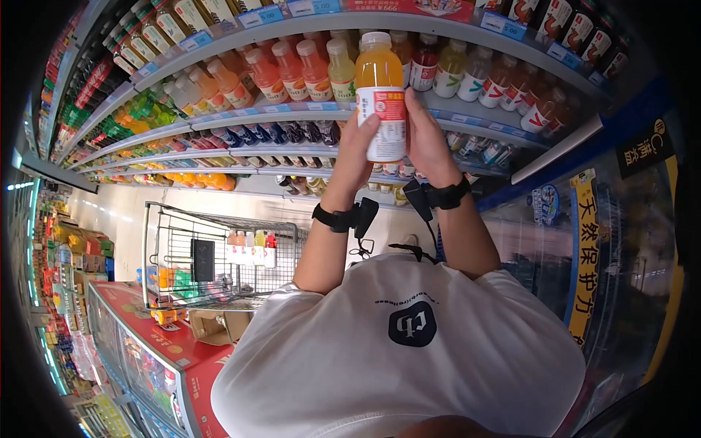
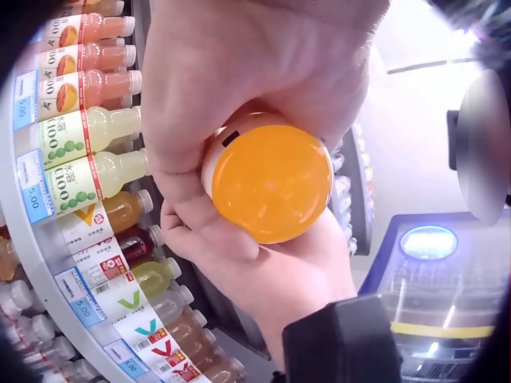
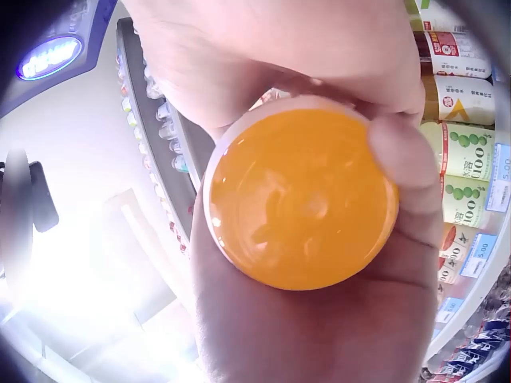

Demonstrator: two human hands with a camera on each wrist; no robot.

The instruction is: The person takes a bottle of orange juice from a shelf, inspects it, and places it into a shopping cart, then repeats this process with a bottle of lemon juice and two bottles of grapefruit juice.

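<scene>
We hold the bottle [image 1: 380, 95] upright in front of the drink shelves [image 1: 292, 117], raised to about the level of the second shelf, well above the cart [image 1: 212, 255]. The left hand [image 1: 354, 150] wraps the lower label from one side; the right hand [image 1: 427, 142] wraps it from the other. Both hands have fingers curled round the body, so neither is free.

Handling, as we judge it: the bottle is full of orange juice, so it is moderately heavy for its size. The wall looks like thin clear plastic (it will give under a hard squeeze). The printed label offers more grip than the bare plastic above it. We take hold at the label band, not at the white cap [image 1: 376, 38].

In the wrist views the bottle's round base [image 2: 271, 182] fills the frame, with the left hand's fingers [image 2: 239, 56] above it. The right wrist view shows the same base [image 3: 302, 199] with a thumb [image 3: 403, 167] across its rim.

Hidden or unclear: the label text is too small to read. The palms cover the lower sides of the bottle. The cart's contents are only partly legible.
</scene>
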